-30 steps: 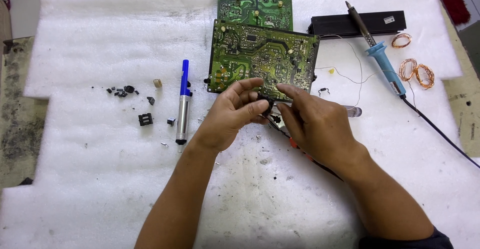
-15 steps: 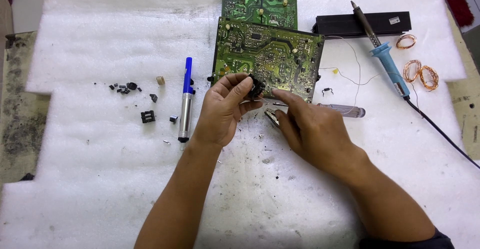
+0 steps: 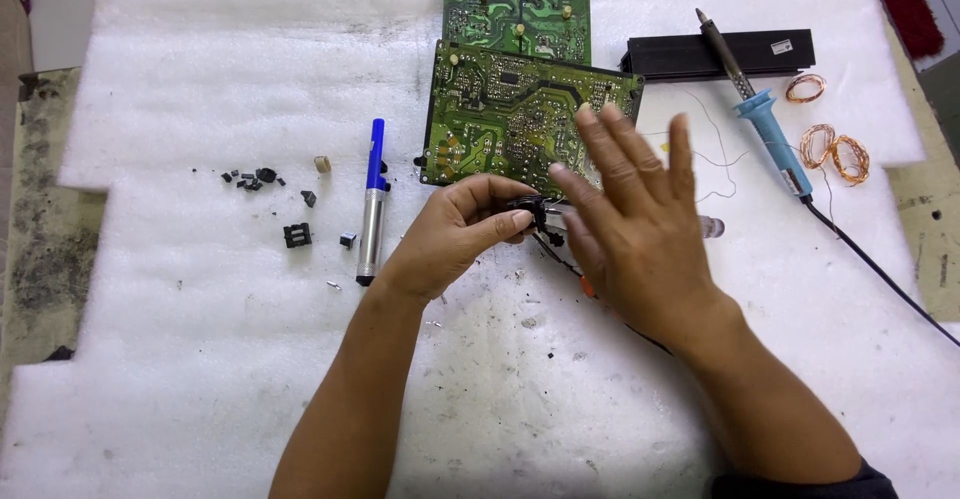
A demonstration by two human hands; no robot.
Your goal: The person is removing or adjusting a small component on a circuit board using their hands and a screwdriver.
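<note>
Since the earlier frame, the right hand (image 3: 635, 224) has lifted off and now is open, its fingers spread over the near edge of the green circuit board (image 3: 520, 124). The left hand (image 3: 455, 234) pinches a small black component (image 3: 537, 212) at its fingertips, just beside the right palm. A blue desoldering pump (image 3: 372, 204) lies left of the left hand.

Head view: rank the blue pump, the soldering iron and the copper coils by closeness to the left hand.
1. Blue pump, just left of the left hand.
2. Soldering iron, upper right.
3. Copper coils, farthest right.
</note>
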